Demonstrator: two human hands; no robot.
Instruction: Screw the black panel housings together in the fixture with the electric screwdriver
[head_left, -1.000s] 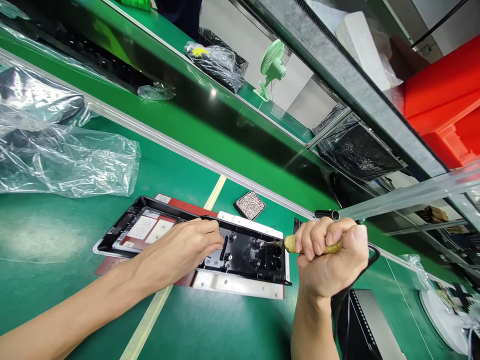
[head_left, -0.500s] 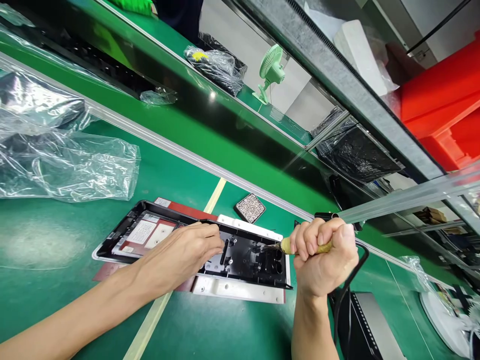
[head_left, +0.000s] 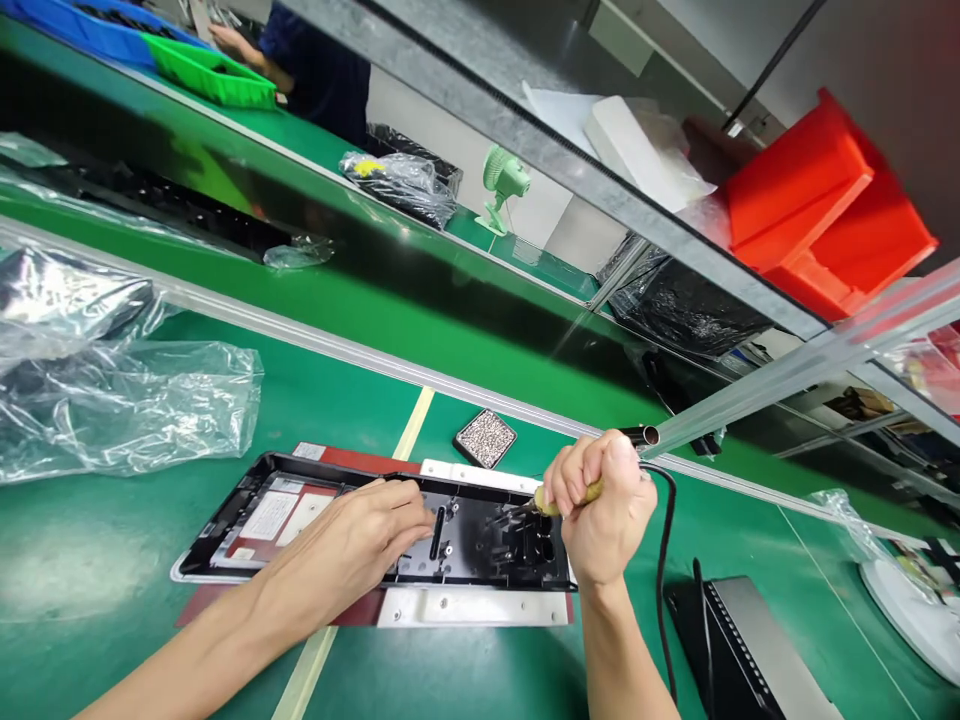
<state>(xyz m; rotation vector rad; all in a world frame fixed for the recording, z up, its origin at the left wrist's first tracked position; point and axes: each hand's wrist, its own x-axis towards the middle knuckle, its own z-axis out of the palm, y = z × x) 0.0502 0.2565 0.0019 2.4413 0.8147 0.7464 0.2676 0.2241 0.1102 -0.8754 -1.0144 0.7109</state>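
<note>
A long black plastic housing (head_left: 480, 545), shaped like a shallow tray, lies open side up on a dark red and white fixture (head_left: 480, 607). My left hand (head_left: 386, 525) rests over its middle, fingers bent and pressed together; anything between the fingertips is hidden. My right hand (head_left: 604, 505) is a fist round a yellow-handled tool (head_left: 551, 503), thumb on top. Its thin metal shaft slants down and left into the housing's right end, where the tip is hard to make out. Behind the housing sits a small black dish (head_left: 486, 438) of small metal pieces.
Crumpled clear plastic bags (head_left: 150, 400) lie at left. A metal tube (head_left: 645, 436) and black cable (head_left: 663, 560) are beyond and beside my right hand. A black-and-grey device (head_left: 757, 640) sits at right. Metal shelf with red bin (head_left: 802, 220) overhead; a person (head_left: 315, 75) stands across the line.
My view has tilted and shifted, bringing more of the red bin and the far person into sight. My right hand still grips the tool, now more upright; my left hand stays on the housing.
</note>
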